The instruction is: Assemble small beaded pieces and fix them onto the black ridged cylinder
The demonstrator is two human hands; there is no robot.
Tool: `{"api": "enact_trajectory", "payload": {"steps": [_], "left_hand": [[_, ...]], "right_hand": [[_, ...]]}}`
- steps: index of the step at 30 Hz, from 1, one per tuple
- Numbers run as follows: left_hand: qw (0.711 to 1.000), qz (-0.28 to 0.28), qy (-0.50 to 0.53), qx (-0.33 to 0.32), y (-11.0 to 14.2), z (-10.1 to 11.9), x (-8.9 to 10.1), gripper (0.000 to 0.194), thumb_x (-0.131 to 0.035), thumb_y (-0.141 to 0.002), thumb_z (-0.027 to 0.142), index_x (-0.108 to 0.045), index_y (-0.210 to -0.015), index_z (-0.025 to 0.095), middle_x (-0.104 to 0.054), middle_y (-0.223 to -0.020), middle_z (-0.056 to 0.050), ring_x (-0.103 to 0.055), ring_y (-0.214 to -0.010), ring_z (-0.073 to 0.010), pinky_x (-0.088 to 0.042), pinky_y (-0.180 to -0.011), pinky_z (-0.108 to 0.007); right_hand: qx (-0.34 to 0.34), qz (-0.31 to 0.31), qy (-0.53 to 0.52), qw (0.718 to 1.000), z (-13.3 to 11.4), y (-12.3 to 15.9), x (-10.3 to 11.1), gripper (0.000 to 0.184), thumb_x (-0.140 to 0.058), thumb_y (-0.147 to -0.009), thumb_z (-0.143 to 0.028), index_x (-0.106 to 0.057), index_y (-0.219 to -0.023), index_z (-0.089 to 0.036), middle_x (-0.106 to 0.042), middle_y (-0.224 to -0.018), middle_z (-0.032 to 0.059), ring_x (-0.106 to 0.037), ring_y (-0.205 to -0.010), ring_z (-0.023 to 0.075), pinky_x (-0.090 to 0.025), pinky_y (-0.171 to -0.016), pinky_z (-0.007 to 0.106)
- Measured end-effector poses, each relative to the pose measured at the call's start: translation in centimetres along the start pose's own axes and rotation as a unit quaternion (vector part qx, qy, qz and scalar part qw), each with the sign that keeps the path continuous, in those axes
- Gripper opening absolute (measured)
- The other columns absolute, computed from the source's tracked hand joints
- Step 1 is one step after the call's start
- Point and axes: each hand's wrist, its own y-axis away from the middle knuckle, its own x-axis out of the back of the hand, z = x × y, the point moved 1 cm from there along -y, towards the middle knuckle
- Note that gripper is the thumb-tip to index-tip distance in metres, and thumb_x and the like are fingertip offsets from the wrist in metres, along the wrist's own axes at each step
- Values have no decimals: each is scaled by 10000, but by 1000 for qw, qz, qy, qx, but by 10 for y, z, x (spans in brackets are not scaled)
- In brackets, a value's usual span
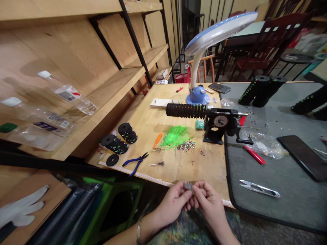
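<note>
Close together at the table's front edge, both my hands pinch a small grey bundle of fine, bristle-like strands [188,185]. My left hand [175,200] grips it from the left, thumb against the fingers. My right hand [206,197] is closed on its other side; the lower part of the bundle is hidden by my fingers. Beyond them lie a similar dark-tipped bundle [159,163], blue-handled pliers [136,162], an orange-handled tool [157,140], bright green strands [176,135] and a heap of multicoloured beads [186,146].
A black hand-cranked winder [217,124] carries a row of black foam spools [186,111]. Behind it stands a blue-based lamp [198,95]. More spools [114,144] stand at left. Thread snips [259,189], a red pen-like object [254,154] and a phone [301,156] lie on the grey mat [276,211].
</note>
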Motion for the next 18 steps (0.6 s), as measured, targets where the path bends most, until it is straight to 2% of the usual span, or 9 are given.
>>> {"api": "enact_trajectory", "payload": {"steps": [4, 8, 14, 18], "left_hand": [[1000, 10, 25, 1, -1, -2, -1, 413, -639, -783, 548, -524, -802, 151, -585, -638, 9, -466, -506, -78, -355, -502, -212], [996, 28, 87, 21, -2, -6, 0, 372, -700, -750, 477, -531, -817, 152, -563, -592, 34, -445, -477, -69, -318, -480, -201], [993, 57, 102, 32, -3, -10, 1, 346, -717, -728, 450, -527, -731, 162, -495, -514, 64, -392, -449, -62, -267, -459, -204], [990, 89, 104, 38, 0, -9, 3, 368, -728, -700, 470, -526, -719, 163, -484, -514, 67, -388, -451, -64, -259, -460, -210]], "right_hand": [[-4, 15, -2, 1000, -4, 1, -1, 424, -712, -722, -580, -561, -733, -185, -489, -399, -84, -466, -376, 99, -396, -431, 220], [-9, 45, 33, 998, -6, 1, -1, 476, -727, -670, -623, -574, -710, -174, -497, -379, -71, -411, -356, 80, -313, -404, 190], [-12, 45, 55, 997, 6, 2, 2, 479, -700, -687, -638, -557, -707, -182, -501, -377, -69, -374, -343, 69, -270, -390, 181], [-7, 34, 84, 996, 9, 7, 4, 458, -681, -724, -622, -566, -724, -179, -549, -418, -47, -414, -373, 82, -299, -408, 192]]}}
